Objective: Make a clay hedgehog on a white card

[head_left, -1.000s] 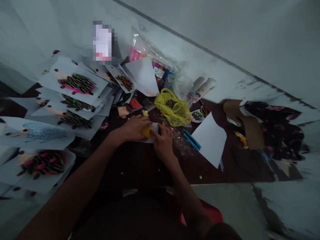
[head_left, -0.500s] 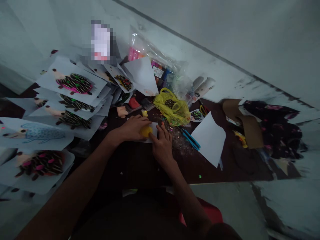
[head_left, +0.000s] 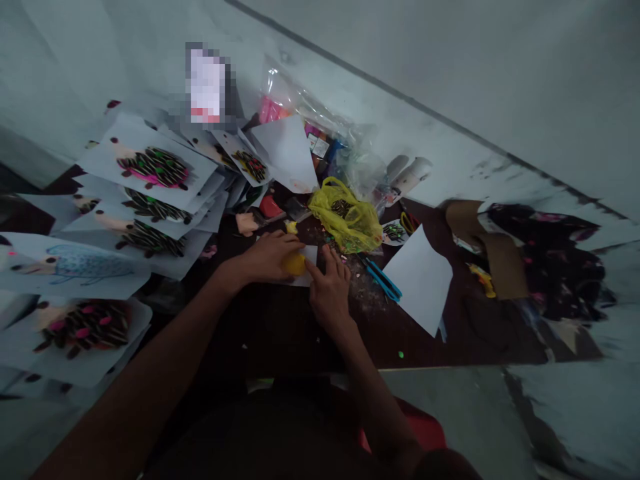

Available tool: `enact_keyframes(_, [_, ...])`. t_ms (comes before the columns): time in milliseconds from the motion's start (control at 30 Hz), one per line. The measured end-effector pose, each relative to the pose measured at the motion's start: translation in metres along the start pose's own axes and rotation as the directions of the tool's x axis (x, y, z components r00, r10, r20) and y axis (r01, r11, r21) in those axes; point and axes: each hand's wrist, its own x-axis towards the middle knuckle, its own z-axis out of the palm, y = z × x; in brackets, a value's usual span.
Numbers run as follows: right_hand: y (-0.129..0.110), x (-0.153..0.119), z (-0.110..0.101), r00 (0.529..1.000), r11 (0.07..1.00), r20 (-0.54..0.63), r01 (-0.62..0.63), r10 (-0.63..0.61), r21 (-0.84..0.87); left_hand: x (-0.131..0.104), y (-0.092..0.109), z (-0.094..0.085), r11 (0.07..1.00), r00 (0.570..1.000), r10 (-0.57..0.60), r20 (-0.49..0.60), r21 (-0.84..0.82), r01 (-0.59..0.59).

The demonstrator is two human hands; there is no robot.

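A flattened yellow lump that looks like modelling clay (head_left: 295, 265) lies on a small white paper (head_left: 311, 253) on the dark table. My left hand (head_left: 270, 258) rests over the paper's left side, its fingers laid out beside and partly over the lump, hiding some of it. From the right, my right hand (head_left: 331, 287) touches the lump's edge with an outstretched finger, the other fingers extended on the table. Just behind my left hand sit a small yellow piece (head_left: 291, 227) and a peach-coloured lump (head_left: 246, 224).
Paper hedgehogs with dark seed-like spines (head_left: 155, 167) are stacked at the left. A yellow net-like plastic bag (head_left: 345, 217) stands behind my hands. Blue-handled scissors (head_left: 384, 280) lie by a white sheet (head_left: 420, 280); a brown cardboard piece (head_left: 500, 260) is farther right.
My right hand has shifted slightly to the right and down, its finger still at the yellow clay's edge. My left hand stays on the paper. The view has moved a little.
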Motion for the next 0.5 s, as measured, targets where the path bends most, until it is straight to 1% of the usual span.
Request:
enact_keyframes(167, [-0.001, 0.0, 0.002, 0.999, 1.0, 0.031, 0.018, -0.019, 0.013, 0.0, -0.002, -0.001, 1.0, 1.0, 0.0, 0.023, -0.001, 0.0])
enact_keyframes(367, [0.01, -0.001, 0.003, 0.998, 0.997, -0.024, -0.055, 0.056, 0.056, -0.001, -0.009, 0.0, 1.0, 0.998, 0.023, 0.064, -0.011, -0.023])
enact_keyframes(500, [0.006, -0.008, -0.002, 0.999, 0.998, -0.011, -0.033, 0.034, 0.048, -0.001, -0.013, 0.001, 0.999, 0.997, 0.037, 0.064, -0.021, -0.036])
